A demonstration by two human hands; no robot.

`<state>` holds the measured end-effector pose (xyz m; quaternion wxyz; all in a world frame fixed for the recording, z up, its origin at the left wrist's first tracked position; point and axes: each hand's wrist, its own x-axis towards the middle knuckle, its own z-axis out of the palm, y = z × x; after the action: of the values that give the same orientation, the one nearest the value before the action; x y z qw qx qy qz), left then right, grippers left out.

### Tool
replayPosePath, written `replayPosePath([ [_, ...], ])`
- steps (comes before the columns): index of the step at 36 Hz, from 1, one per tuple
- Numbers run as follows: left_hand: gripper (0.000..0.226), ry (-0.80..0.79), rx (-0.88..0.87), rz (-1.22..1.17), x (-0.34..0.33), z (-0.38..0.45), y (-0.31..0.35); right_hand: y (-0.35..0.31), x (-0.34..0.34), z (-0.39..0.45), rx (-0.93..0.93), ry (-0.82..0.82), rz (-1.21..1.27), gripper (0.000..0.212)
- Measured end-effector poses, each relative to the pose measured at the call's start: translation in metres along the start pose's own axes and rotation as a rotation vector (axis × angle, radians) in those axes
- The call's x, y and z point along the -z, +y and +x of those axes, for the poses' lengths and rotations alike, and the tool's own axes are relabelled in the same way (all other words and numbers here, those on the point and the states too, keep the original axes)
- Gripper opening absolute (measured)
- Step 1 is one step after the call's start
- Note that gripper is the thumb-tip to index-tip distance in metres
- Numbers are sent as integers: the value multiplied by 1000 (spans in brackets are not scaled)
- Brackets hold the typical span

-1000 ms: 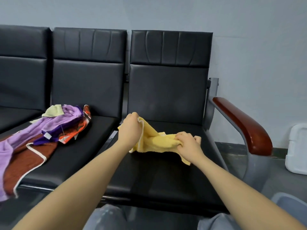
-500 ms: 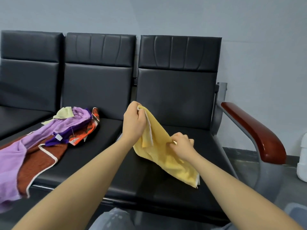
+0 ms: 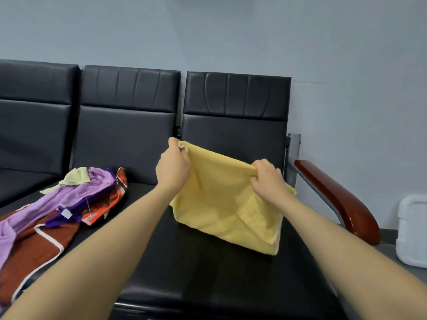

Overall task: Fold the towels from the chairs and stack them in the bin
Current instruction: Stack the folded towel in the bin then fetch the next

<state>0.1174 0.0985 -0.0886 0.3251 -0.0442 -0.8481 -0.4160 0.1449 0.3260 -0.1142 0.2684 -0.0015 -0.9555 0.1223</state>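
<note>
Towel [image 3: 221, 204] position: we hold the yellow towel up over the right-hand seat [image 3: 208, 269] of the chair row, its top edge stretched between our two hands. Our left hand [image 3: 172, 167] pinches the upper left corner with fingers [image 3: 182, 148] curled tight round the hem. Our right hand [image 3: 268, 179] grips the top edge further right, fingers closed on bunched cloth; this grip looks to sit short of the true right corner, since some cloth shows beyond the wrist

Long axis: the held edge runs left to right and slopes down toward the right hand, the left hand being the higher and farther of the two. The sheet hangs below both hands toward us, and its lower right corner touches or nearly touches the seat; we cannot tell which. A diagonal flap lies doubled across the lower right part, so the towel is not yet flat

Judgement: the coming fold turns on that top edge. Both hands are equally placed on it, so either can carry its corner across to the other, and levelling the edge first should give a squarer fold

Other towels [image 3: 69, 204] lie heaped on the middle seat, well apart to the left. A white container [image 3: 413, 229] stands on the floor at far right; we cannot tell whether it is the bin
</note>
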Motion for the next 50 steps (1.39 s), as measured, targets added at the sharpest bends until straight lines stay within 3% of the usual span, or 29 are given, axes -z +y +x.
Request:
replayPosePath([
  [5,14,10,-44,2,3,4,6,2,11,3,-182,119,79,12],
  [9,18,-22,-80,134,-2,3,-2,6,11,2,-181,136,-23,10],
  [14,22,-90,-21,264,-19,0,-18,12,-2,-2,-243,51,-92,25],
  [23,26,-264,167,354,-59,6,-55,20,-45,5,-347,-124,-33,29],
  [30,33,-258,303,276,-98,10,-95,32,-93,22,-394,-193,-23,28],
  [34,35,-234,400,63,-117,15,-108,43,-114,29,-394,-218,19,35],
  [37,38,-335,428,-17,-127,11,-111,52,-129,27,-344,-276,71,40],
  [41,46,-490,366,228,-133,-3,-109,55,-129,12,-332,-359,82,54],
  [46,43,-519,407,522,-131,-28,-112,65,-127,-15,-357,-266,-71,33],
  [50,40,-517,447,627,-119,-50,-114,66,-123,-41,-486,-250,-229,38],
])
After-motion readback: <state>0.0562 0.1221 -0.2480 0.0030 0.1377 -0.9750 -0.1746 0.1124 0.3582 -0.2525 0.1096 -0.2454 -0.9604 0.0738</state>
